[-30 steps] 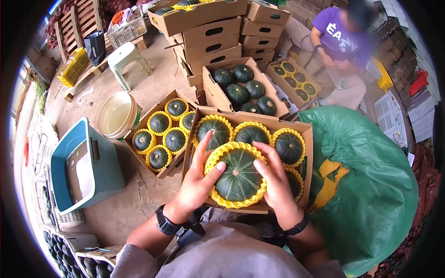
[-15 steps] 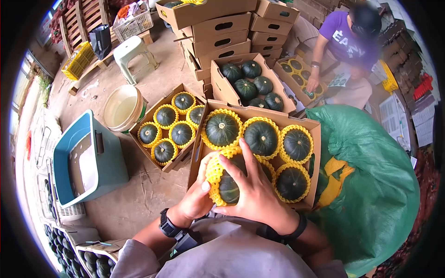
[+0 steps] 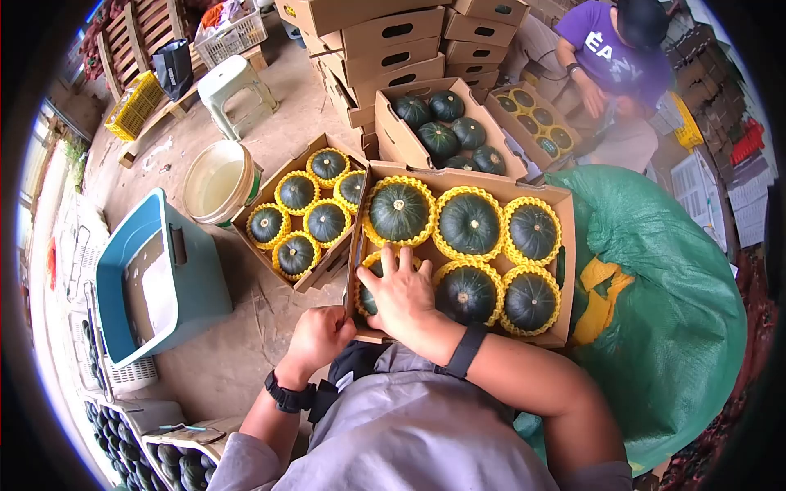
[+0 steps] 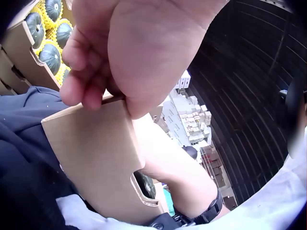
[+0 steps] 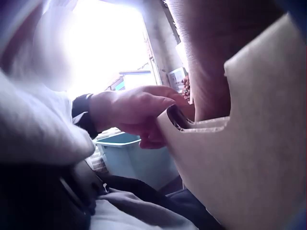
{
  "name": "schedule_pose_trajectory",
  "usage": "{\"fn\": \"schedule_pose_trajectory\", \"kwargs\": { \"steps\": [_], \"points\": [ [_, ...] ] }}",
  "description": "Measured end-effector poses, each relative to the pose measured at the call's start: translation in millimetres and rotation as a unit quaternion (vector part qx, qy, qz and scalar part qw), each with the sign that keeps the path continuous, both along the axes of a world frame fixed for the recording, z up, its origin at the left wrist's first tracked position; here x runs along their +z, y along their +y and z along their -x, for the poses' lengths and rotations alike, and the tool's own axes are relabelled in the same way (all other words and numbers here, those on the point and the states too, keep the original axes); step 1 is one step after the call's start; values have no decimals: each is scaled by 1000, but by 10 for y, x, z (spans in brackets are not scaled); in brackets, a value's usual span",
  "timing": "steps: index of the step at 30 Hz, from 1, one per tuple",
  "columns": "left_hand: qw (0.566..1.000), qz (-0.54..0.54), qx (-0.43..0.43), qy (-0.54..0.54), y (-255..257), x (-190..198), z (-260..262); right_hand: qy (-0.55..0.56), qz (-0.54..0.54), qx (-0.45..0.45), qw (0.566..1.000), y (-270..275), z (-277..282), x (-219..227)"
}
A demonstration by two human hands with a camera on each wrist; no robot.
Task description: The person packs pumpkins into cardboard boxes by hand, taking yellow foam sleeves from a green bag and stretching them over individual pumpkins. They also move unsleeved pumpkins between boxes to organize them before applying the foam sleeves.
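In the head view, my right hand (image 3: pixel 403 296) lies with fingers spread over a dark green squash (image 3: pixel 366 301) in a yellow foam net, at the near left of the cardboard box (image 3: pixel 563 196). The hand covers part of that squash. Several more netted squashes (image 3: pixel 469 223) sit in two rows beside it. My left hand (image 3: pixel 321 337) is at the box's near left corner, fingers curled. The left wrist view has the left hand (image 4: pixel 139 52) gripping the top edge of the box corner (image 4: pixel 96 153). In the right wrist view, the left hand (image 5: pixel 139 108) touches the box wall (image 5: pixel 249 158).
Left of the box stand a smaller box of netted squashes (image 3: pixel 296 191), a bucket (image 3: pixel 217 182) and a blue tub (image 3: pixel 192 286). Behind are a box of bare squashes (image 3: pixel 442 139) and stacked cartons (image 3: pixel 393 37). A green sack (image 3: pixel 663 303) lies right; a seated person (image 3: pixel 614 61) is beyond.
The netted squash held between both hands has gone down into the box's near left spot. The right hand now rests over it, and the left hand has moved down to the box corner.
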State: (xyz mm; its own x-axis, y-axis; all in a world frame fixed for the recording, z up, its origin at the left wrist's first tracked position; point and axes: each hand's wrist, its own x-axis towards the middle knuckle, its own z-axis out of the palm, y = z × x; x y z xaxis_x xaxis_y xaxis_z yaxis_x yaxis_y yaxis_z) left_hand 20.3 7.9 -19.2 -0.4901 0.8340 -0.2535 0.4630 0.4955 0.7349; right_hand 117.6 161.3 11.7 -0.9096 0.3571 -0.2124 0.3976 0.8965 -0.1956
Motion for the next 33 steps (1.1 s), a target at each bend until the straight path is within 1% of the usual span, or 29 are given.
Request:
{"fn": "schedule_pose_trajectory", "kwargs": {
  "steps": [1,2,3,4,5,6,7,8,9,10,11,12,13,14,16,17,18,19,21,22,23,24,25,26,27,28,29,31,33],
  "points": [
    [1000,-15,0,7,26,-10,40,22,-3,-12,1000,-5,4,-41],
    [999,26,1,-24,18,4,69,56,28,-16,998,13,-61,-53],
    [999,-17,18,-23,23,14,73,88,59,-18,994,59,-176,-22],
    [997,-56,36,-24,34,25,58,160,125,-8,979,142,-342,11],
    [994,-94,55,-28,43,23,57,272,246,-16,930,269,-524,170],
    [982,-93,68,-148,43,-85,124,328,219,-65,917,387,-732,378],
    [959,-147,61,-232,97,-136,134,365,141,-157,907,497,-1014,488],
    [927,-201,56,-312,171,-162,136,384,9,-226,895,642,-1342,428],
    [886,-254,51,-385,214,-189,149,357,-47,-301,883,825,-1692,281],
    [850,-247,13,-465,225,-233,183,406,182,-380,811,969,-2046,-15],
    [833,-270,28,-482,224,-265,129,425,402,-432,687,995,-2252,-252],
    [848,-265,35,-458,171,-377,133,455,506,-420,601,839,-2243,-324],
    [861,-259,46,-436,155,-454,150,470,603,-402,505,760,-2158,-344],
    [847,-276,68,-448,164,-359,177,460,619,-392,502,773,-2050,-297],
    [828,-269,110,-480,22,-236,326,450,642,-382,490,713,-1861,-165],
    [812,-267,136,-501,-54,-176,405,424,629,-376,532,757,-1705,-107],
    [776,-282,200,-527,-164,-277,491,392,625,-376,561,832,-1476,-43],
    [743,-319,229,-542,-221,-259,568,360,619,-377,588,920,-1223,20],
    [714,-365,290,-522,-322,-202,704,345,625,-348,608,1113,-614,62],
    [699,-393,303,-515,-404,-312,791,363,655,-321,580,1218,-321,23],
    [679,-410,314,-522,-421,-321,834,359,705,-306,530,1335,-59,-25],
    [681,-417,328,-505,-424,-387,890,395,705,-274,522,1432,196,-155],
    [680,-427,341,-488,-414,-498,959,419,665,-251,564,1520,377,-290],
    [708,-416,324,-469,-406,-614,1042,411,645,-285,577,1448,525,-139],
    [724,-403,322,-457,-399,-766,1131,378,626,-313,606,1385,606,10],
    [757,-375,338,-415,-440,-1119,1262,358,642,-280,618,1323,634,83],
    [787,-343,351,-373,-437,-1372,1366,339,655,-250,627,1241,591,94],
    [802,-340,337,-357,-299,-1136,1410,340,647,-148,666,1084,384,-76],
    [844,-307,326,-296,-331,-1158,1484,276,535,-112,790,1019,-88,11]
  ]
}}
